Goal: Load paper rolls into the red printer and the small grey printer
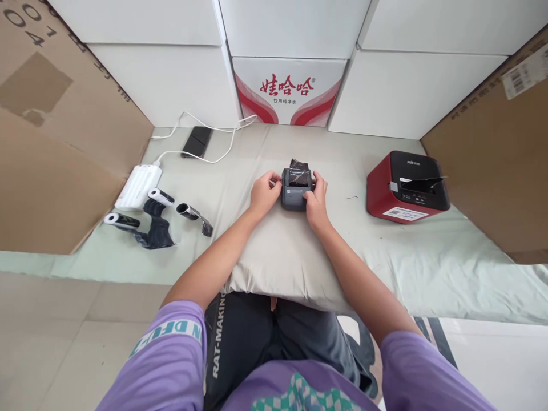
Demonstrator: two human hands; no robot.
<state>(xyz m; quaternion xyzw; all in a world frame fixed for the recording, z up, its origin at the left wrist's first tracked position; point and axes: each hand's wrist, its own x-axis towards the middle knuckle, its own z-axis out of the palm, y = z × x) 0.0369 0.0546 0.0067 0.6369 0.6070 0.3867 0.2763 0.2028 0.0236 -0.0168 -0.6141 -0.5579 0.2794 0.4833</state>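
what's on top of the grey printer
A shiny creased black strip shows on the grey printer, jutting past its far edge. Whatever is under the strip is covered.

Before you: compact dark-grey boxy printer point(294, 198) with rounded corners | small pale marking on its face | glossy, creased black film strip point(298, 176) over its top, jutting past the far edge | printer square to you on the pale cloth-covered worktop point(280, 245)
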